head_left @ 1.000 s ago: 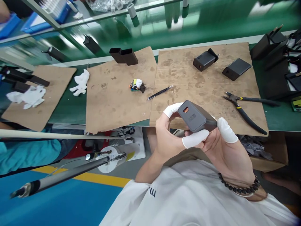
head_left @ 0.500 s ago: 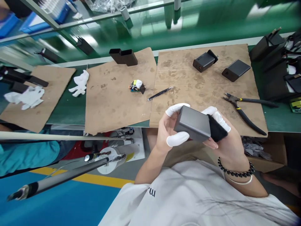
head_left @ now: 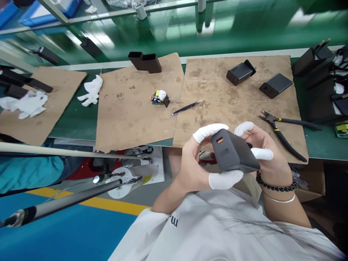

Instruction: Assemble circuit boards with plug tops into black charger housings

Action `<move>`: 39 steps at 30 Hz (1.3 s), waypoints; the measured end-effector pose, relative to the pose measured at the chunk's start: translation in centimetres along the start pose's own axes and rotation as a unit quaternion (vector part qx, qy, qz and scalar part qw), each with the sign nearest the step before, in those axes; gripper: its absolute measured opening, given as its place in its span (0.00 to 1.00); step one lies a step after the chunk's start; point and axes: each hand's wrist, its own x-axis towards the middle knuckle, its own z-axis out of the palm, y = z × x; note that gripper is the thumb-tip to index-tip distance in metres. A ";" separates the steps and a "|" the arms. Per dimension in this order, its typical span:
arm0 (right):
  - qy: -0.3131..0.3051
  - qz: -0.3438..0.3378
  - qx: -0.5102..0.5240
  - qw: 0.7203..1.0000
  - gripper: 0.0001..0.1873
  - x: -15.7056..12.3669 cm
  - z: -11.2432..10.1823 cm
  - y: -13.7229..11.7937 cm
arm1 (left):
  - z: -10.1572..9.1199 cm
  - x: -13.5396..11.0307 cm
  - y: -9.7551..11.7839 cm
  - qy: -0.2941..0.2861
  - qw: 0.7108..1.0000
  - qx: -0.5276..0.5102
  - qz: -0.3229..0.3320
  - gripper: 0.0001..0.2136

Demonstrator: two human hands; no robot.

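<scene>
Above the near table edge I hold a black power adapter (head_left: 239, 154), tilted, with its end face and an orange-lined USB port turned towards me. White finger cots cover some of my fingertips. My left hand (head_left: 190, 163) grips the adapter, thumb along the lower side and finger on the top edge. My right hand (head_left: 272, 159) is closed around its far end, which its fingers partly hide. Beyond my hands, tweezers (head_left: 187, 108) lie on the cardboard, with a small circuit board (head_left: 160, 98) to their left. Diagonal cutters (head_left: 282, 127) lie at the right.
Two more adapters (head_left: 240, 72) (head_left: 276, 85) lie on the right cardboard sheet (head_left: 206, 79). Two joined empty housings (head_left: 145, 62) stand at the back of the left sheet (head_left: 130, 108). White gloves (head_left: 91, 90) lie farther left. Several black housings (head_left: 318, 90) are stacked at the right edge beside a green conveyor belt (head_left: 244, 32).
The adapter has turned in my hands, so its port end now shows instead of its plain side. The dark piece at its right end is now mostly hidden. My left thumb has shifted along the underside.
</scene>
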 end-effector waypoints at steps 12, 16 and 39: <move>0.061 -0.094 -0.073 0.991 0.18 -0.4 0.3 1.9 | 1.1 0.1 2.3 0.028 0.998 0.003 -0.058 0.29; 0.266 -0.334 -0.327 0.843 0.08 -0.6 0.3 3.6 | 1.1 0.2 2.2 0.039 0.997 0.001 -0.068 0.29; 0.155 -0.194 -0.263 0.932 0.23 2.2 2.3 0.9 | -0.4 1.7 -3.0 0.024 0.871 -0.328 -0.365 0.26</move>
